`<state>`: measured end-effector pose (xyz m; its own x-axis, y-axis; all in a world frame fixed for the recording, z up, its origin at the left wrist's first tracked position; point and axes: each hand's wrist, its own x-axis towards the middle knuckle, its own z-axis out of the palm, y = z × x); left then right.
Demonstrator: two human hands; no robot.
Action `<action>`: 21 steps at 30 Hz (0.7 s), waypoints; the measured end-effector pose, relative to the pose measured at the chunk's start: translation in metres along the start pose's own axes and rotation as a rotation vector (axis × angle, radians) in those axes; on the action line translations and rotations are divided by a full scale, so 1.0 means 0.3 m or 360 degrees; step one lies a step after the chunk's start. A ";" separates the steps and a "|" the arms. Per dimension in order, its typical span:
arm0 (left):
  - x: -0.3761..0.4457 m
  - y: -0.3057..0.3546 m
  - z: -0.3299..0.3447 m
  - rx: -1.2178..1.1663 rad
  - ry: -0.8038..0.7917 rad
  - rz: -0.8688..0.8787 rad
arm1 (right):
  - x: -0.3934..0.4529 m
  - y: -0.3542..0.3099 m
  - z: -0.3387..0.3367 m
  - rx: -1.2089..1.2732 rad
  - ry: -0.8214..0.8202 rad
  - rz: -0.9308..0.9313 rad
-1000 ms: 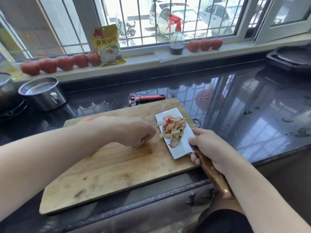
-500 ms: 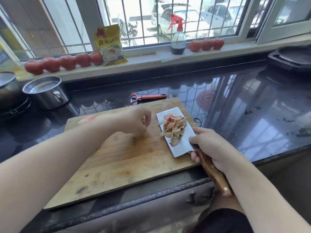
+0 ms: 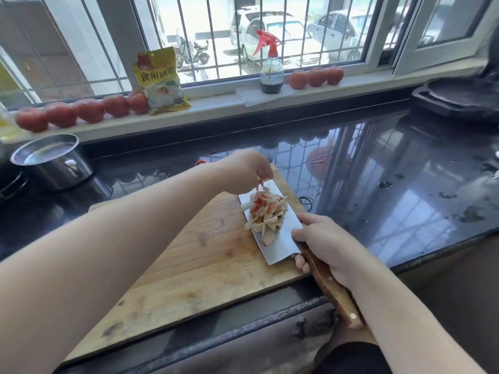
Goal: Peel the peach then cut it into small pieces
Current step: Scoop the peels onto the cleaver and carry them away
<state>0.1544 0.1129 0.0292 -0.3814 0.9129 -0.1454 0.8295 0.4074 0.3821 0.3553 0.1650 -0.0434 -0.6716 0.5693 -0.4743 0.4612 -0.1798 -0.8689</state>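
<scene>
A wooden cutting board (image 3: 194,260) lies on the black counter. A cleaver (image 3: 283,238) lies flat over the board's right side, and a heap of peach pieces and peel strips (image 3: 266,211) rests on its blade. My right hand (image 3: 324,244) grips the cleaver's wooden handle. My left hand (image 3: 248,168) hovers above the far end of the blade, fingertips pointing down and pinching a thin piece of peach (image 3: 260,186) over the heap. No whole peach is visible on the board.
A steel pot (image 3: 51,160) stands at the far left. Red fruits (image 3: 81,112) line the windowsill beside a yellow packet (image 3: 159,82), a spray bottle (image 3: 271,68) and more fruits (image 3: 316,76). A dark tray (image 3: 459,98) sits far right. The red peeler's tip (image 3: 201,162) shows behind my left wrist.
My left hand rose from the board's middle and moved right to above the blade, bringing a piece of peach to the heap. My right hand kept hold of the cleaver.
</scene>
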 end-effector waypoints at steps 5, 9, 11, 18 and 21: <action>-0.003 -0.004 -0.016 -0.0050 0.0027 0.0053 | 0.005 0.004 -0.001 0.0018 0.0009 -0.0003; -0.001 -0.014 -0.018 -0.0092 0.0142 0.0041 | 0.002 -0.002 0.001 0.0065 0.0027 0.0005; -0.011 -0.031 -0.016 -0.0099 0.0189 0.0033 | -0.004 -0.007 -0.001 0.0077 0.0028 0.0019; -0.190 -0.153 -0.011 0.0080 -0.0089 -0.0287 | -0.008 -0.011 -0.005 0.0111 -0.0002 0.0022; -0.294 -0.183 0.053 0.0266 -0.0168 -0.0209 | -0.020 -0.019 -0.005 0.0155 -0.0026 0.0038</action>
<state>0.1489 0.0103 0.0064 -0.4533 0.8456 -0.2817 0.8347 0.5136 0.1985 0.3577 0.1637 -0.0354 -0.6710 0.5507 -0.4965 0.4192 -0.2706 -0.8667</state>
